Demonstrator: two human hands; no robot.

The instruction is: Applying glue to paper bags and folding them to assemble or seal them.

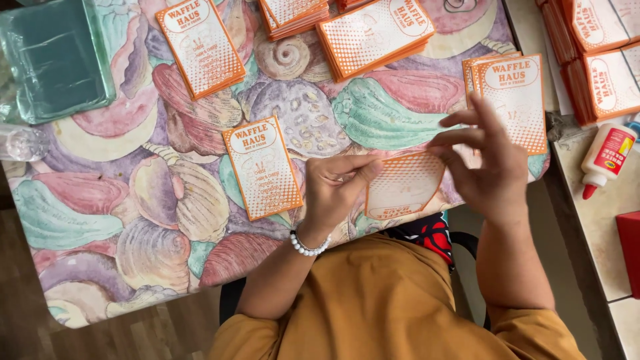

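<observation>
Both hands, left hand (pixel 337 187) and right hand (pixel 490 167), are pinching the thin orange-and-white printed paper card (pixel 403 185) by its ends, bowing it; seemingly light, flexible, easily creased.

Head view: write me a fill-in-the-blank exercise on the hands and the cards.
1. Both hands, left hand and right hand, hold one ____ and white card.
2. The left wrist wears a bracelet of ____ beads.
3. The glue bottle lies to the person's ____.
4. The single card on the tablecloth lies beside the ____ hand.

Missing words: orange; white; right; left
</observation>
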